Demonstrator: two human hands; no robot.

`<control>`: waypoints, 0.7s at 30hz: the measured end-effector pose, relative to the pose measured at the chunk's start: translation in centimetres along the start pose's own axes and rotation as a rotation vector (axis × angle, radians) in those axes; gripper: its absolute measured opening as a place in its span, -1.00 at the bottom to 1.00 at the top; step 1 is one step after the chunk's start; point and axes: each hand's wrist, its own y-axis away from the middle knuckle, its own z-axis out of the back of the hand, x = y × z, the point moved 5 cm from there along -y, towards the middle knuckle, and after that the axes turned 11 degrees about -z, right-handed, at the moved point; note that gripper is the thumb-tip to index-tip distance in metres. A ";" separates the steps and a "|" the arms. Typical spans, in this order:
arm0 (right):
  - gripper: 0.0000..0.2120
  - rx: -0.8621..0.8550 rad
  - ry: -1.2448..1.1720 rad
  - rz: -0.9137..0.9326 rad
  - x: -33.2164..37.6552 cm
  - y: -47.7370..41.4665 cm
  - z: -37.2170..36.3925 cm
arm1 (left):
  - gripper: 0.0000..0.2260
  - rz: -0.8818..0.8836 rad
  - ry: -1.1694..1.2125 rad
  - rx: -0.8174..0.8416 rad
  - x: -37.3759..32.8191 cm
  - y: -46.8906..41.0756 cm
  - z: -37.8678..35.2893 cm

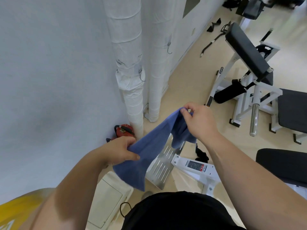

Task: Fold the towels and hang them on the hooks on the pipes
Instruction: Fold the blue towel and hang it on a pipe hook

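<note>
head view: towel (pixel 154 146), blue, hangs stretched between both hands at mid-frame, running from 7 o'clock up to 1 o'clock, with slack cloth drooping under each grip. left hand (pixel 119 150) holds the low end, fingers (pixel 132 156) clamped on the cloth. right hand (pixel 201 122) pinches the high end, fingers (pixel 183 111) closed on a bunched corner.

the fold looks unfinished. to do it well, shake out the bunching at the right grip and find the true corners. then bring the high end over to the low one so the edges meet, keeping light tension throughout. a narrow, even strip should sit best on a hook.

wall (pixel 49 72) fills 9 to 11 o'clock. machine (pixel 247 52) stands at 2 to 3 o'clock, well apart from the towel. left pipe (pixel 127 39) and right pipe (pixel 159 72), both wrapped white, rise at 12 o'clock. plate (pixel 164 168), slotted metal, lies just under the towel at 6 o'clock. extinguisher (pixel 123 130), red, sits at the foot of the left pipe.

low hook (pixel 142 76) is on the left pipe and high hook (pixel 169 48) on the right one, both bare. the plate and extinguisher lie between the person and the pipes, so the reach may need care with footing.
</note>
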 end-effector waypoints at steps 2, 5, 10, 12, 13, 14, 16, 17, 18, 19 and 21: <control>-0.83 -0.025 0.037 -0.025 -0.5 -0.5 0.4 | -0.75 0.027 0.020 -0.001 0.9 0.3 -0.1; -0.84 -0.046 0.066 -0.057 -1.4 -0.9 0.6 | -0.73 0.044 0.141 0.009 2.1 0.3 0.0; -0.80 0.143 0.004 -0.214 -3.2 -0.1 -1.5 | -0.72 0.183 0.580 -0.414 2.9 -0.2 -0.1; -0.76 0.266 -0.159 -0.302 -3.1 1.2 -2.9 | -0.73 0.256 0.676 -0.539 2.2 -0.5 -0.4; -0.77 0.309 -0.232 -0.337 -2.8 1.9 -3.7 | -0.78 0.254 0.619 -0.552 1.7 -0.7 -0.4; -0.79 0.340 -0.299 -0.365 -2.3 2.7 -4.3 | -0.84 0.206 0.532 -0.552 0.8 -0.8 -0.3; -0.85 0.390 -0.421 -0.413 -1.3 4.0 -5.4 | -0.87 0.026 0.452 -0.531 -1.6 -1.1 -0.7; -0.87 0.421 -0.490 -0.428 -0.7 4.6 -5.9 | -0.85 -0.050 0.445 -0.524 -2.9 -0.8 -0.9; -0.89 0.454 -0.572 -0.436 -0.1 5.2 -6.3 | -0.81 -0.114 0.439 -0.521 -3.8 -0.7 -1.2; -0.91 0.481 -0.658 -0.439 0.5 5.7 -6.6 | -0.78 -0.165 0.444 -0.534 -4.6 -0.4 -1.5; -0.91 0.517 -0.821 -0.450 1.6 6.6 -6.8 | -0.79 -0.220 0.485 -0.581 -5.6 -0.1 -2.0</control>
